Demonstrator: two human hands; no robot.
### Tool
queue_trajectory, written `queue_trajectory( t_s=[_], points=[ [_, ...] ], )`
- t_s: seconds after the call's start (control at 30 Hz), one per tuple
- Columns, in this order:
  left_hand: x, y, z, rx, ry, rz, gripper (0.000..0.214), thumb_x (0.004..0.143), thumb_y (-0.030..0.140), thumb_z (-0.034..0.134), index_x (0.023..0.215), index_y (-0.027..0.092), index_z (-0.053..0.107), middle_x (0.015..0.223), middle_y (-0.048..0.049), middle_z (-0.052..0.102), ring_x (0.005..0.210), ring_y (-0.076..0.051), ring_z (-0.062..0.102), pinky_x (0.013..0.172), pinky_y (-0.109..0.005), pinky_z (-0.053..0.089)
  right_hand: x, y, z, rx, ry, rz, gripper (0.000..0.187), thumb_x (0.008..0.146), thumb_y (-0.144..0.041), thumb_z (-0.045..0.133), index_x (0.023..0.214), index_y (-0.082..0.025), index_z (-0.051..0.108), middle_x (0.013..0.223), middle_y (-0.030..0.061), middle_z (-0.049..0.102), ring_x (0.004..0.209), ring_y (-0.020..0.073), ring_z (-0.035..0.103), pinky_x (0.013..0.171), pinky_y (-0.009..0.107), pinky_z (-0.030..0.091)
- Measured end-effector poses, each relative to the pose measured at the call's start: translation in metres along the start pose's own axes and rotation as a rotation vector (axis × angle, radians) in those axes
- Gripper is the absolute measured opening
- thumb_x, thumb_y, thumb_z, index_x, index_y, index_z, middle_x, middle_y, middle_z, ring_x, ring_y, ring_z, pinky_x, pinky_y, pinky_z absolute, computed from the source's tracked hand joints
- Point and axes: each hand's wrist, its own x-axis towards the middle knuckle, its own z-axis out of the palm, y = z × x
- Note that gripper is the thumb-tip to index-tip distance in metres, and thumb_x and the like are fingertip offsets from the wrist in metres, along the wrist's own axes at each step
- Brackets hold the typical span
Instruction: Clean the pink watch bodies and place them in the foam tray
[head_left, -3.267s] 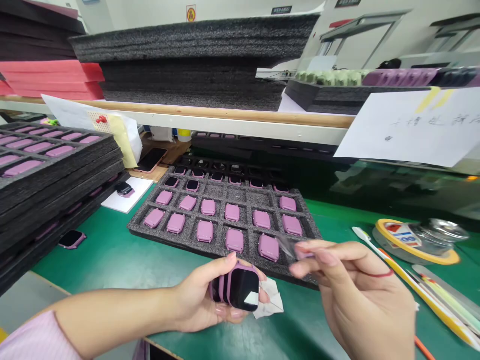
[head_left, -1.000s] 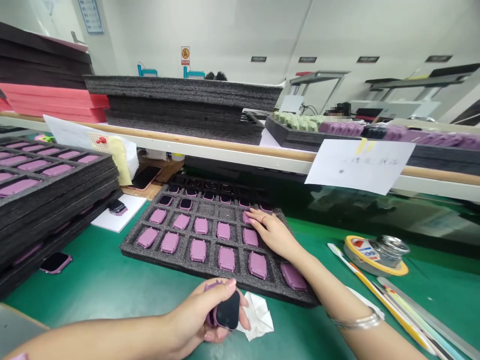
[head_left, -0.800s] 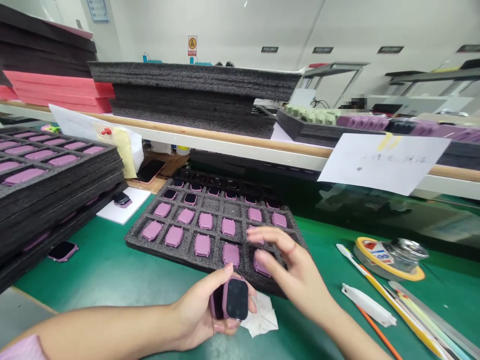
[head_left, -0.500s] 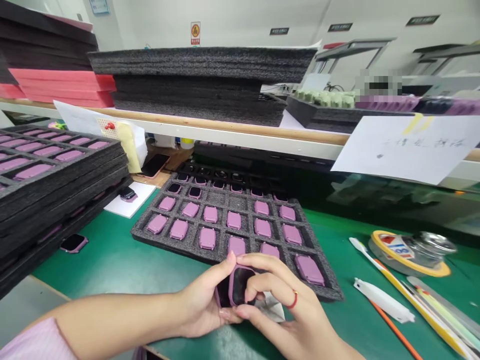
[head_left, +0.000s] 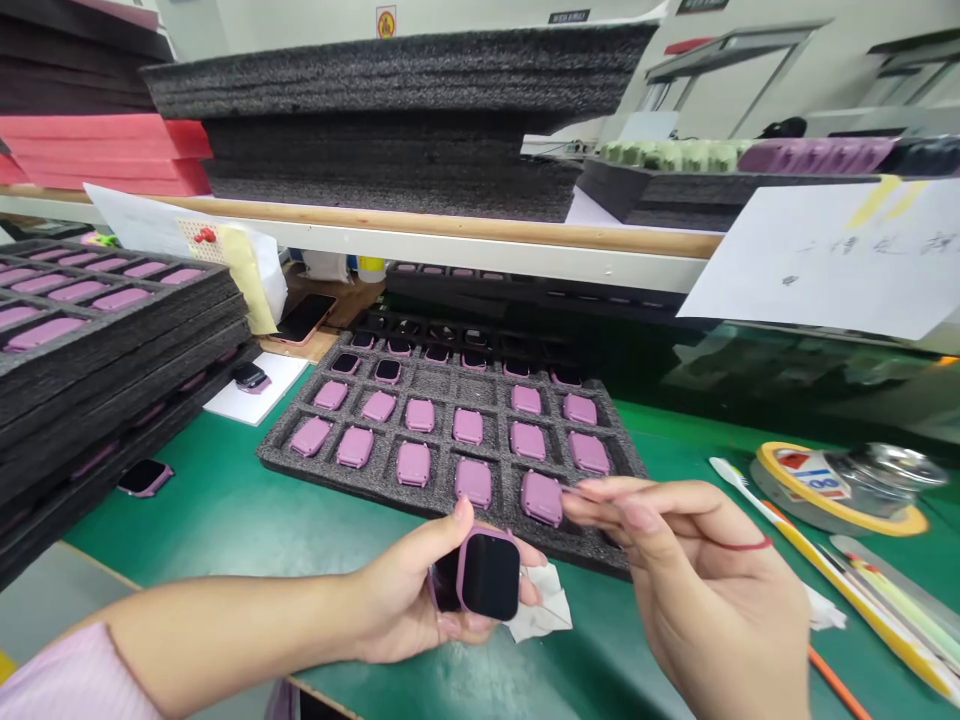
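My left hand (head_left: pixel 405 600) is closed on two or three pink smartwatch bodies (head_left: pixel 487 575) stacked together, the front one's black screen facing me. My right hand (head_left: pixel 697 580) hovers just right of them, thumb and fingertips pinched together over the near edge of a dark foam tray (head_left: pixel 300 470); what they pinch is too thin to make out. Pink watch bodies lie back-up in most of the tray's pockets, and the far rows hold screen-up ones. A crumpled white wipe (head_left: pixel 544 608) lies on the green mat under the watches.
Stacked foam trays of pink watches (head_left: pixel 112 350) stand at left, with a loose watch (head_left: pixel 144 477) beside them and another on a white sheet (head_left: pixel 249 377). At right lie a yellow tape roll (head_left: pixel 840 492), a metal tin (head_left: pixel 889 468), a white brush (head_left: pixel 739 485) and long sticks. A shelf of foam sheets (head_left: pixel 390 120) runs behind.
My right hand left the tray's far rows, came back to the watch in my left hand, touched its screen, then pulled away to the right in a pinch. The left hand stayed.
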Motion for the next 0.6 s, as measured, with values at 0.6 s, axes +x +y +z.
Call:
queue_trajectory(
  t_s=[0.6],
  points=[
    [-0.002,-0.001,0.0,0.043,-0.005,-0.037,0.059,0.077,0.068,0.071,0.099,0.014,0.077,0.081,-0.0071,0.069,0.045,-0.004,0.039,0.048,-0.023,0.017,-0.006,0.007,-0.014,-0.497,-0.201,-0.505,0.021,0.086,-0.006,0.071,0.099,-0.023,0.073,0.095,0.0008,0.081,0.086,0.0167,0.078,0.086,0.026,0.065]
  ],
)
